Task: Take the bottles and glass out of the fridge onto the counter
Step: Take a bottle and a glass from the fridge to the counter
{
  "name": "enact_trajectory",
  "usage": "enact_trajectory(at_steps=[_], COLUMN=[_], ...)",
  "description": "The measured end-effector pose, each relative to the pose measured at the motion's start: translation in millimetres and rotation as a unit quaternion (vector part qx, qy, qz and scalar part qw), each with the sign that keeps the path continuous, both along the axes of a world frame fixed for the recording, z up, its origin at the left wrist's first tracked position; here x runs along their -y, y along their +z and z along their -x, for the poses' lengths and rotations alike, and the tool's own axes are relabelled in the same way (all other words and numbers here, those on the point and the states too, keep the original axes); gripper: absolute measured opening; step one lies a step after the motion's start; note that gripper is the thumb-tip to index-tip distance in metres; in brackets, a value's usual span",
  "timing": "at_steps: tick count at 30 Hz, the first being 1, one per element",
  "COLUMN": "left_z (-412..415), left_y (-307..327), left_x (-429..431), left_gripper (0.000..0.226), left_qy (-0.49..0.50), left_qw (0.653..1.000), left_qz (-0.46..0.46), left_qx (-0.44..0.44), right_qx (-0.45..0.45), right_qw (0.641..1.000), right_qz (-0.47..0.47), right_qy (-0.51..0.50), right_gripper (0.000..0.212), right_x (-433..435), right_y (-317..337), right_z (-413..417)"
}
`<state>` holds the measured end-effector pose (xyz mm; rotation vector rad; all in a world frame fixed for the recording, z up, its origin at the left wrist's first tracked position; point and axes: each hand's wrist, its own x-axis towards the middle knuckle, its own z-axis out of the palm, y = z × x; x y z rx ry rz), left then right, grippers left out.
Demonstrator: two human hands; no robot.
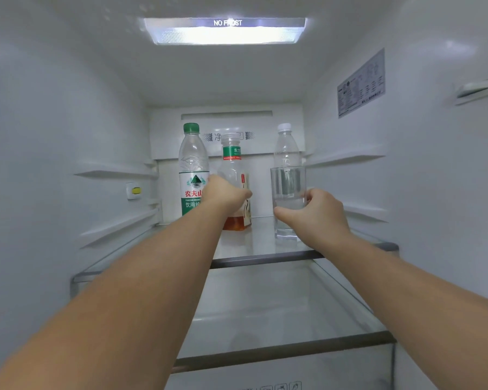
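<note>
While nothing has left the shelf (265, 260), the left hand (226, 195) grips the tea bottle (231, 159), the right hand (319, 215) curls round the glass (288, 181), and the green-cap bottle (193, 164) just left of them and white-cap bottle (285, 147) just behind wait untouched.

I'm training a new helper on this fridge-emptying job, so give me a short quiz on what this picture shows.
1. True or false: the right hand holds the glass.
2. Which does the left hand grip? A the leftmost one; B the middle bottle; C the rightmost one.
3. Fill in: the rightmost bottle, behind the glass, has a ___ cap.
Key: 1 true; 2 B; 3 white.
</note>
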<state>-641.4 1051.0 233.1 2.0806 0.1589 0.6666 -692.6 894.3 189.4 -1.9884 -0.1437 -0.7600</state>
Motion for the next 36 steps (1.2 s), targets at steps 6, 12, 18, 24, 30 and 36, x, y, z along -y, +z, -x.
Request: enact_trajectory(at_steps=[6,12,18,24,30,36], left_z=[-16,-20,-7,16,46,77], left_y=[0,-4,-6,-10,-15,-20], left_x=[8,6,-4,-8,-9,-10], left_gripper=[0.08,0.077,0.065,0.061,0.059,0.048], left_qy=[0.003,0.012,0.007,-0.03,-0.075,-0.112], left_qw=[0.999,0.999,1.0,1.0,0.996,0.986], left_qz=[0.028,0.046,-0.005,0.007,0.053,0.114], left_qx=[-0.022,-0.015,-0.006,0.007,0.018,0.038], right_qx=[0.003,-0.001,-0.003,-0.016,-0.028,-0.019], right_qw=[1.0,1.0,1.0,0.999,0.998,0.997], right_qz=[0.005,0.014,0.021,0.042,0.055,0.065], right_qy=[0.011,0.017,0.0,-0.012,-0.019,-0.022], right_gripper=[0.03,0.024,0.033,0.06,0.06,0.053], right_x=[1,3,0,-2,-2,-1], right_y=[-2,-2,-2,-2,-2,-2], right_z=[-4,-4,-6,-7,-6,2])
